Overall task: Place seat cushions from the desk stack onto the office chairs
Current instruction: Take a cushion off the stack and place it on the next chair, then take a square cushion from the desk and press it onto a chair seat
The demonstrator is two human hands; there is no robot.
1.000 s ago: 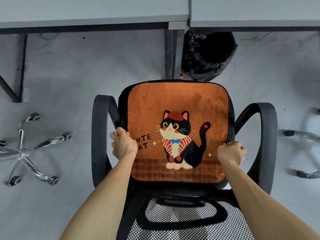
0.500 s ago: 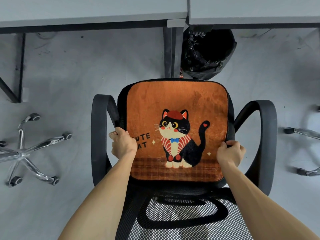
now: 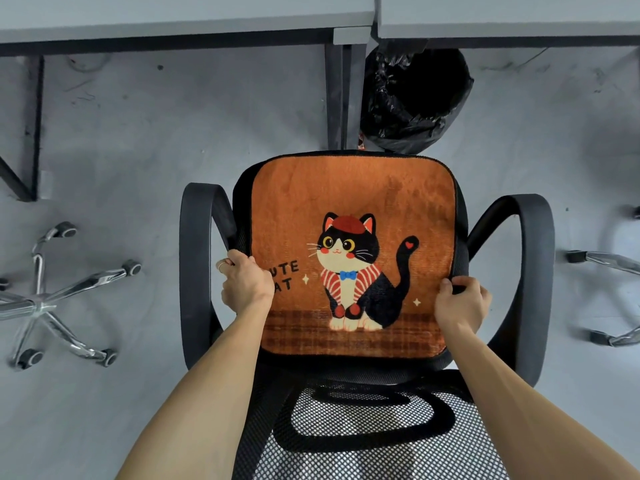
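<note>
Right hand shifted up cushion edge, lettering "UTE", "AT"

black bin bag under desk edge | chrome chair base left | second chrome base right | grey floor

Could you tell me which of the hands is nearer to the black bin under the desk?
Right. The right hand grips the cushion's right edge, below the bin; the left hand holds the opposite edge, farther away.

Two bare forearms with no sleeves, no watch or bracelet in view, a thin ring worn on one finger of the left hand, right hand unadorned.
</note>
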